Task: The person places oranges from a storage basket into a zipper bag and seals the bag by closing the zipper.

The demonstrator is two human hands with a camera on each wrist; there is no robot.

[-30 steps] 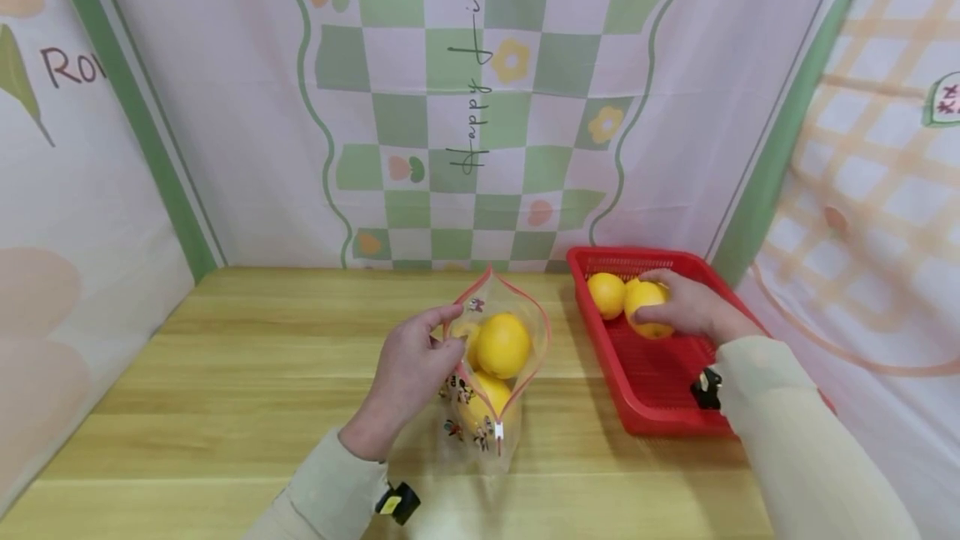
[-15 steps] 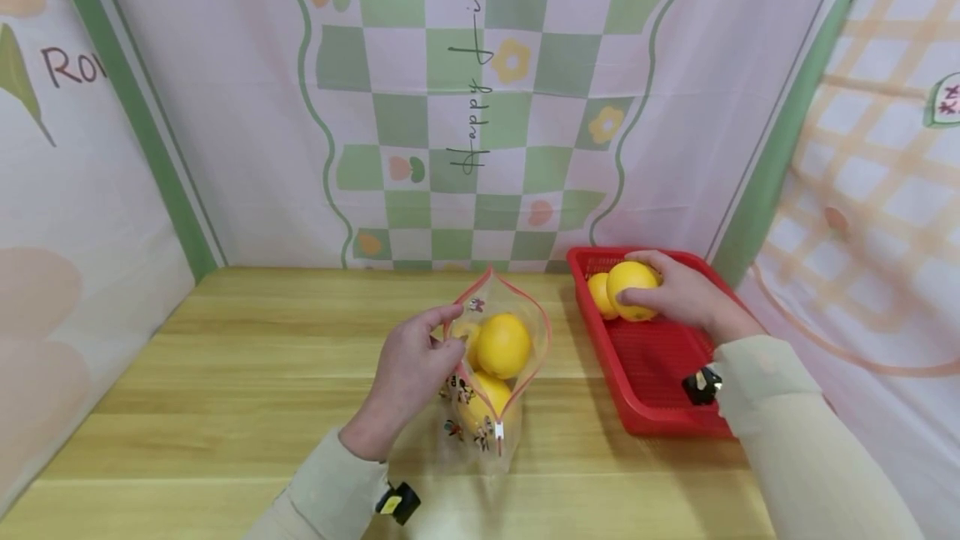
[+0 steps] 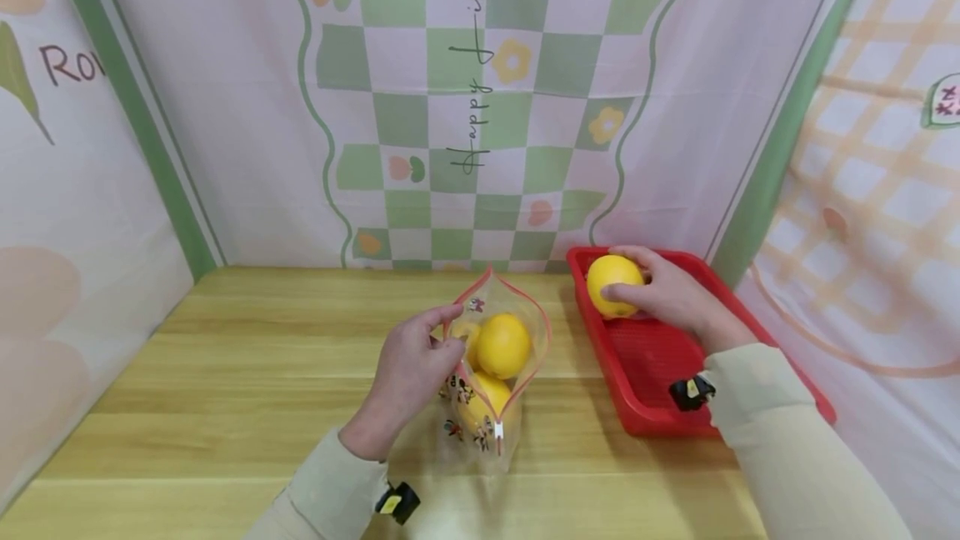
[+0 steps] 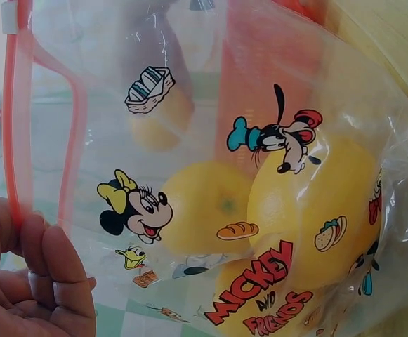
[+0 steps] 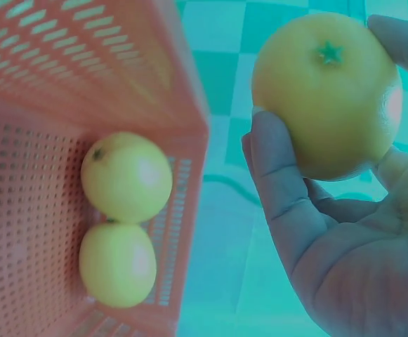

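Wooden bench (image 3: 225, 373), light plank grain, boxed in on three sides by hanging printed cloth: the back curtain (image 3: 480, 98) has a green-and-white checker panel with flowers and script lettering, the side cloths are pink and peach with green bands. Red perforated basket (image 3: 652, 390) sits on the bench at the right rear, close to the back curtain. Right hand (image 3: 663, 294) grips an orange (image 3: 613, 283), fingers and thumb curled around it, held above the basket's far left corner. Orange is round, yellow-orange, smooth skin, green star-shaped stem scar facing the right wrist camera (image 5: 328, 53). Two more oranges (image 5: 125, 175) lie touching each other against the basket wall in the right wrist view; the head view hides them behind the hand. Clear zip bag (image 3: 491, 373) stands upright mid-bench, well left of the basket, mouth open, red zip strip along the rim, cartoon-character print on the film. Left hand (image 3: 412, 369) pinches the bag's left rim at the zip strip, thumb and fingertips (image 4: 45, 260) closed on the plastic. Bag holds oranges stacked one above another (image 3: 501, 346); probably three, but the film glare in the left wrist view makes the count uncertain.
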